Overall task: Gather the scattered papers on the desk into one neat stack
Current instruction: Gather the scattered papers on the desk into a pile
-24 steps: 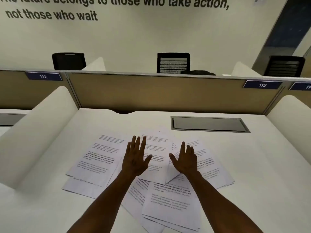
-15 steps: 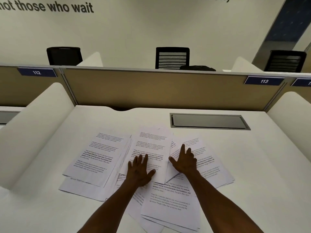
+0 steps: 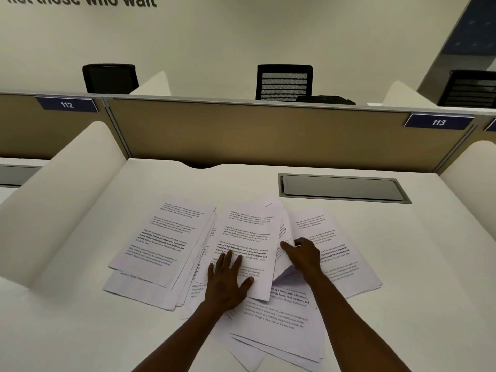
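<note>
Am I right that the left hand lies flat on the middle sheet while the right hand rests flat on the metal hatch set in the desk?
Not quite. The head view shows the left hand flat on the middle sheet, but the right hand is not on the metal hatch; it is on the papers, fingers curled around a lifted sheet edge.

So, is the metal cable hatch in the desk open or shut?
Shut: the grey hatch lid lies flat within its frame, level with the desk.

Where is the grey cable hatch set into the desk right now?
In the head view, the grey cable hatch sits right of centre near the desk's back edge, just beyond the scattered papers.
</note>
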`<state>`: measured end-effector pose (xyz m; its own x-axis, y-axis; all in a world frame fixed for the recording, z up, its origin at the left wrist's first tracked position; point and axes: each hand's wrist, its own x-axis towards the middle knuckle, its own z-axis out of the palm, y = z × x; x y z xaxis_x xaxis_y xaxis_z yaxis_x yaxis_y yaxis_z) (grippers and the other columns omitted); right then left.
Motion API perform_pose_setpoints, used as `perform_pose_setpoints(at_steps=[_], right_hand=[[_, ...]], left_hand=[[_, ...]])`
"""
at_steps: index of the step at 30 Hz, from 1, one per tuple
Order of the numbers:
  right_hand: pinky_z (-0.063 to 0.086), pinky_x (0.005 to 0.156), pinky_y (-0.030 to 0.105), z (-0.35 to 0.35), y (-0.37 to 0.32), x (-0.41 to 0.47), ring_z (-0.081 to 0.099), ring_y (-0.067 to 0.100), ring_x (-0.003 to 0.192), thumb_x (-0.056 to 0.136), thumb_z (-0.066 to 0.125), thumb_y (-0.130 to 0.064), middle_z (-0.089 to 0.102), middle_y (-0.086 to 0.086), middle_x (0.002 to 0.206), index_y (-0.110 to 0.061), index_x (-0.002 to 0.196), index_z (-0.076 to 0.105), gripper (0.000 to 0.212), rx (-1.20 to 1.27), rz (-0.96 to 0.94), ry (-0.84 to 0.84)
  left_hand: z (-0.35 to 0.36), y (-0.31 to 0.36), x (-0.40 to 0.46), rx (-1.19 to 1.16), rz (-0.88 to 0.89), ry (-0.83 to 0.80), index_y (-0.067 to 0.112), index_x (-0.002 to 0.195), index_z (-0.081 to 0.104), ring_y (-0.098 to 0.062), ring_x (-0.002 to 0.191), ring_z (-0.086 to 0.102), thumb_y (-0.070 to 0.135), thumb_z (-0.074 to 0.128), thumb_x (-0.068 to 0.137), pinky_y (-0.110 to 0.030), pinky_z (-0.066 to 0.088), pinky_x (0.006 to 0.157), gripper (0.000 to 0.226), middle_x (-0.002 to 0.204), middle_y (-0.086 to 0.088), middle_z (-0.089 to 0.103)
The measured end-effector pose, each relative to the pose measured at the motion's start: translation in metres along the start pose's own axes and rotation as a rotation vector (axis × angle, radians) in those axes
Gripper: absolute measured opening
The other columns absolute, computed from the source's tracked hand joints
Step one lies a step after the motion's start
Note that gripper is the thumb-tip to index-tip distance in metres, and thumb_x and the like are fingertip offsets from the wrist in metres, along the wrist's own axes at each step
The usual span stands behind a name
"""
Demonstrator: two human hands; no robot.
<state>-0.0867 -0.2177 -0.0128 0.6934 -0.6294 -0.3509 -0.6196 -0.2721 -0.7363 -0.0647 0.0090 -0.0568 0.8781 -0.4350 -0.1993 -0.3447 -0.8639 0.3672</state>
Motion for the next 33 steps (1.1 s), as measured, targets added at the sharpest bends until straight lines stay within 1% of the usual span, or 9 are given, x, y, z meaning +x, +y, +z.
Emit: perform_pose_setpoints(at_steps=[3, 6, 11, 14, 19, 21, 25, 29, 33], right_hand=[[0.060, 0.080, 0.046, -0.011, 0.003, 0.002, 0.063, 0.029, 0.103, 0.072, 0.080, -0.045, 0.065, 0.010, 0.118, -0.012, 0.121, 0.060, 0.063, 0.110, 0.075, -0.049], [0.057, 0.088, 0.049, -0.017, 0.009, 0.003, 0.063, 0.029, 0.107, 0.069, 0.082, -0.044, 0.066, 0.010, 0.122, -0.016, 0.125, 0.059, 0.066, 0.064, 0.041, -0.023], [0.051, 0.100, 0.039, -0.006, 0.020, -0.012, 0.060, 0.028, 0.115, 0.079, 0.075, -0.019, 0.060, 0.012, 0.135, -0.009, 0.136, 0.053, 0.062, 0.003, 0.035, -0.090], [0.049, 0.092, 0.028, 0.002, 0.031, -0.030, 0.058, 0.021, 0.102, 0.082, 0.072, -0.011, 0.064, 0.011, 0.129, -0.007, 0.131, 0.056, 0.051, 0.081, 0.059, -0.161], [0.047, 0.100, 0.034, 0.013, 0.037, -0.048, 0.057, 0.021, 0.116, 0.083, 0.066, -0.057, 0.062, -0.004, 0.122, -0.019, 0.132, 0.057, 0.063, 0.245, 0.030, -0.132], [0.051, 0.095, 0.035, 0.018, 0.035, -0.049, 0.060, 0.020, 0.110, 0.073, 0.076, -0.057, 0.065, -0.004, 0.117, -0.019, 0.127, 0.059, 0.068, 0.202, 0.002, -0.092], [0.052, 0.096, 0.036, 0.021, 0.025, -0.046, 0.062, 0.027, 0.114, 0.076, 0.080, -0.026, 0.065, 0.011, 0.127, -0.011, 0.131, 0.055, 0.062, 0.019, -0.093, -0.080], [0.050, 0.101, 0.044, 0.001, 0.006, -0.019, 0.058, 0.032, 0.121, 0.079, 0.072, -0.033, 0.061, 0.013, 0.134, -0.012, 0.138, 0.053, 0.065, -0.139, -0.161, -0.039], [0.059, 0.084, 0.043, -0.023, -0.015, 0.013, 0.069, 0.032, 0.098, 0.079, 0.067, -0.030, 0.072, 0.014, 0.111, -0.012, 0.113, 0.070, 0.039, -0.272, -0.235, 0.009]], left_hand=[[0.001, -0.004, -0.008, 0.007, 0.018, -0.007, 0.030, 0.156, 0.016, -0.020, 0.154, -0.002, 0.067, 0.039, 0.089, -0.043, -0.002, 0.124, 0.080, 0.167, 0.001, 0.003], [-0.001, -0.007, -0.013, -0.001, 0.028, 0.003, 0.032, 0.155, 0.020, -0.020, 0.154, 0.001, 0.067, 0.044, 0.087, -0.042, 0.001, 0.124, 0.081, 0.167, 0.001, 0.005], [-0.009, -0.014, -0.005, -0.109, -0.126, 0.098, 0.028, 0.157, 0.015, -0.030, 0.153, -0.008, 0.073, 0.053, 0.079, -0.048, 0.004, 0.123, 0.098, 0.166, -0.009, -0.007], [-0.012, -0.017, -0.001, -0.092, -0.196, 0.037, 0.027, 0.158, 0.008, -0.032, 0.153, -0.007, 0.078, 0.052, 0.076, -0.050, 0.003, 0.123, 0.106, 0.166, -0.013, -0.007], [-0.014, -0.008, -0.003, -0.090, -0.238, 0.078, 0.027, 0.157, 0.009, -0.033, 0.151, 0.009, 0.078, 0.051, 0.077, -0.054, 0.008, 0.120, 0.104, 0.164, -0.011, 0.011], [-0.016, 0.000, -0.001, -0.112, -0.246, 0.100, 0.027, 0.157, 0.011, -0.032, 0.147, 0.018, 0.077, 0.051, 0.078, -0.053, 0.014, 0.118, 0.102, 0.160, -0.010, 0.020], [-0.024, 0.013, 0.004, -0.173, -0.258, 0.093, 0.026, 0.157, 0.010, -0.031, 0.142, 0.027, 0.071, 0.052, 0.083, -0.050, 0.019, 0.116, 0.096, 0.157, -0.011, 0.026], [-0.027, 0.012, 0.009, -0.273, -0.293, 0.064, 0.023, 0.157, 0.013, -0.032, 0.145, 0.026, 0.065, 0.054, 0.086, -0.051, 0.018, 0.118, 0.092, 0.159, -0.013, 0.026], [-0.026, 0.010, 0.008, -0.242, -0.253, 0.046, 0.021, 0.156, 0.021, -0.031, 0.146, 0.024, 0.060, 0.056, 0.087, -0.050, 0.020, 0.119, 0.087, 0.159, -0.010, 0.027]])
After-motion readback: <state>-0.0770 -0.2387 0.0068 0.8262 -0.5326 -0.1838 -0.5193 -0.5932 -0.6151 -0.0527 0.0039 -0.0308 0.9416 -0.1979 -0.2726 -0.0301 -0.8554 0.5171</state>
